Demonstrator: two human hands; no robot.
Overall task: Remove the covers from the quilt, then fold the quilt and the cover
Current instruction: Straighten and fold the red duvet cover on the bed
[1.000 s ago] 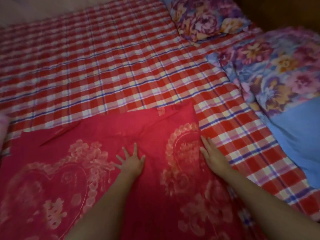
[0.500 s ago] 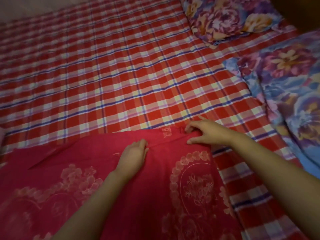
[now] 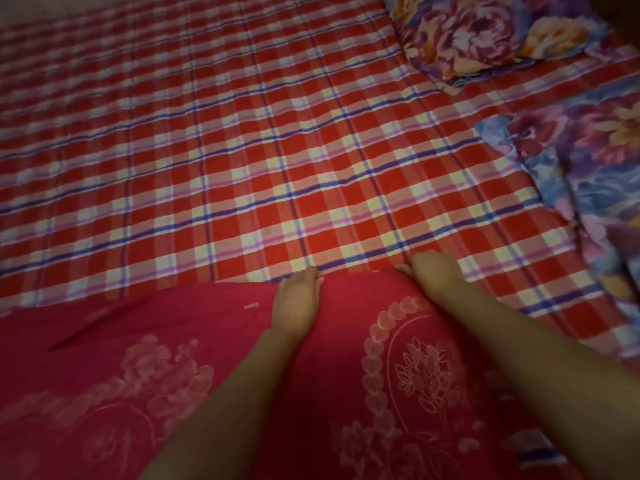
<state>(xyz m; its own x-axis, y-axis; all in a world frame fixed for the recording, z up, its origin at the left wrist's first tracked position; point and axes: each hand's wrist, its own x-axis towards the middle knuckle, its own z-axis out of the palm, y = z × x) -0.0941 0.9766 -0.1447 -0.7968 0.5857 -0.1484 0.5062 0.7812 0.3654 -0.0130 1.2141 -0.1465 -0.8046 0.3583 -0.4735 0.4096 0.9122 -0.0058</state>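
Note:
A red cover (image 3: 214, 386) printed with pale hearts and flowers lies spread flat across the near part of the bed. My left hand (image 3: 297, 301) reaches to its far edge, where fingertips and thumb pinch the hem. A little to the right, my right hand (image 3: 433, 273) grips the same far edge at the cover's far right corner, fingers curled over the cloth. Both forearms lie over the red cover. A bundle of floral blue and purple bedding (image 3: 595, 161) is heaped at the right side of the bed.
A red, white and blue plaid sheet (image 3: 242, 150) covers the bed beyond the red cover. A floral pillow (image 3: 485, 32) lies at the far right corner. The floral bedding runs along the right edge.
Both hands slid from flat on the middle of the red cover up to its far edge and took hold of it. The view has moved forward over the bed.

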